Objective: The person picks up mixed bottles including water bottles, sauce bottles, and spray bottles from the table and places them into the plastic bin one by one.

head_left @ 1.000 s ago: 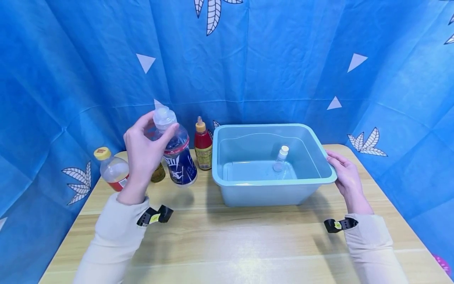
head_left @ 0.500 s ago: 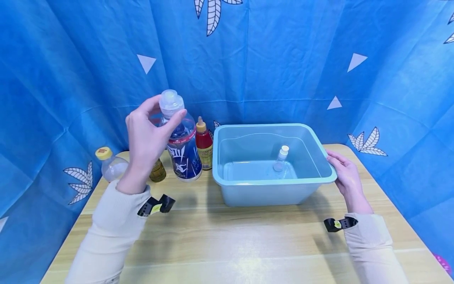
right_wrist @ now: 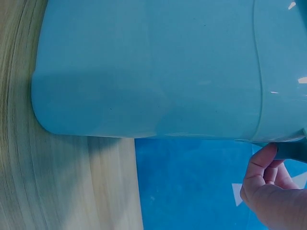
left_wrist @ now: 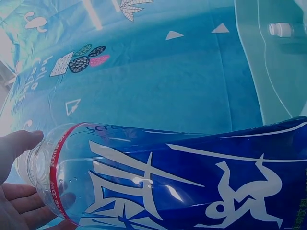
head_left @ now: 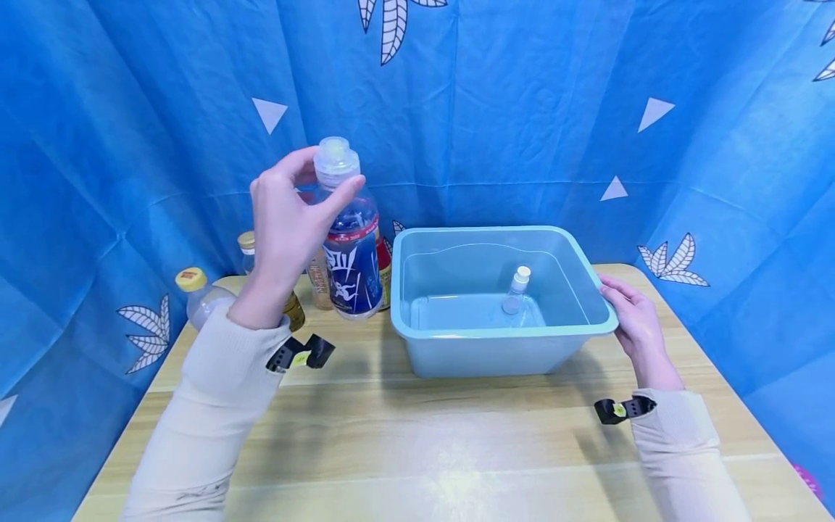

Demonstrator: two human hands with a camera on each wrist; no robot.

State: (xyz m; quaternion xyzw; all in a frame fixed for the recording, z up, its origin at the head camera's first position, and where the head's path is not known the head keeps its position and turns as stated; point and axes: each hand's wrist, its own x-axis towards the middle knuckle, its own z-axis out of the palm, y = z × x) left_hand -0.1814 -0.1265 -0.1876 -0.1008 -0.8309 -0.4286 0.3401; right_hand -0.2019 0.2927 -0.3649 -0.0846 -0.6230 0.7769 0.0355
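My left hand pinches a clear drink bottle at its neck, just below the translucent cap. The bottle hangs upright, left of the bin, and wears a blue label with a white figure. In the left wrist view, thumb and fingers curl round the bottle's neck. A light blue plastic bin stands at the middle of the table, with a small clear white-capped bottle leaning inside it. At the bin's right end, my right hand grips the rim; the right wrist view shows its thumb and fingers closed over that edge.
Left of the bin stand a yellow-capped bottle, a gold-capped bottle half behind my left hand, and a bottle with a pale orange label. A red sauce bottle is mostly hidden. A blue curtain hangs behind the wooden table.
My left hand has raised the drink bottle and carried it right, towards the bin, so it now covers most of the red sauce bottle. The right hand and the bin have stayed put.
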